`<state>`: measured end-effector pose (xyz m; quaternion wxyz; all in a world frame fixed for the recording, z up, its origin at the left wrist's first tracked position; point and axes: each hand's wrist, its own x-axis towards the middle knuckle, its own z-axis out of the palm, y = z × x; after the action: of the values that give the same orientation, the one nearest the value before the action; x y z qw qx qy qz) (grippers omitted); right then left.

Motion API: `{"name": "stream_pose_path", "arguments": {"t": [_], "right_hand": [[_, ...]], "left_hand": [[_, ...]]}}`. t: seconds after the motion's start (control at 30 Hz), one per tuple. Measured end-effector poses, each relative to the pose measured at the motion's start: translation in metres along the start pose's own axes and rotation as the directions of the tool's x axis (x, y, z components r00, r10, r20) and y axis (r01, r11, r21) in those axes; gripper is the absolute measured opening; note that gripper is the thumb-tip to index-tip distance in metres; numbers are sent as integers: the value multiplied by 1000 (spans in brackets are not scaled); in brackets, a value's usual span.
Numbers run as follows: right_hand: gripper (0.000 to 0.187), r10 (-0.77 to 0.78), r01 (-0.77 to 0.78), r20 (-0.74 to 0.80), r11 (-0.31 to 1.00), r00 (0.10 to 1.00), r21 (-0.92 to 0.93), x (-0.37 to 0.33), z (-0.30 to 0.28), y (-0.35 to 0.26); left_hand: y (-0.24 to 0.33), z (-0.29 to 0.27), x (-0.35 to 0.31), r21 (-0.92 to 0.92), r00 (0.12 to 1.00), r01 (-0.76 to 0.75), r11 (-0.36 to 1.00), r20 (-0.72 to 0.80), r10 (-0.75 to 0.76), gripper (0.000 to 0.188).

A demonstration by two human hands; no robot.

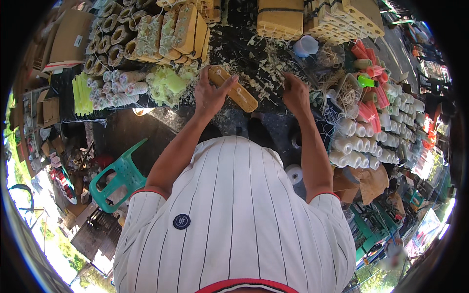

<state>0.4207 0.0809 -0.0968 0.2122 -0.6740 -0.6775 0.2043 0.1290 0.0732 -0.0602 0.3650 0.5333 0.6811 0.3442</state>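
Observation:
My left hand (pixel 209 96) grips one end of a yellow-tan oblong block (pixel 242 96) at the near edge of the dark table (pixel 234 46). The block lies slanted, its free end toward me, with small white loops on its upper face. To its right, my right hand (pixel 295 95) is closed in a pinch, apart from the block. Something thin seems to poke out at its fingertips, too small to name. Pale shreds (pixel 267 73) litter the tabletop between and beyond both hands.
Strapped stacks of similar blocks (pixel 281 19) stand at the back. Left are bundled tubes (pixel 117 36) and crumpled yellow-green film (pixel 168 85). Rightward sit a whitish cup (pixel 306 46), a green bottle (pixel 367 81) and white thread spools (pixel 354 144). A green plastic chair (pixel 117 176) stands behind left.

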Motion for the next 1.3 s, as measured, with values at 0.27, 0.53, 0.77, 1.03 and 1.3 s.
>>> {"name": "stream_pose_path", "arguments": {"t": [0.27,0.53,0.77,1.03,1.3], "right_hand": [[20,202,-164,-9,820,979,548,-129,-38,-68],[17,42,13,-125,913,991,409,-127,-29,-79],[15,-12,49,-108,936,994,350,-122,-30,-79],[20,330,-400,245,847,912,349,-106,-55,-86],[61,302,-348,292,930,908,121,-19,-26,19]], "left_hand": [[2,24,7,-45,950,-280,959,-156,270,69],[14,24,8,-218,999,-37,975,-41,29,69],[16,21,4,-232,996,-81,969,-53,70,69],[11,19,3,-272,999,-45,961,7,48,69],[-3,17,4,-279,998,-42,959,30,53,74]]}}
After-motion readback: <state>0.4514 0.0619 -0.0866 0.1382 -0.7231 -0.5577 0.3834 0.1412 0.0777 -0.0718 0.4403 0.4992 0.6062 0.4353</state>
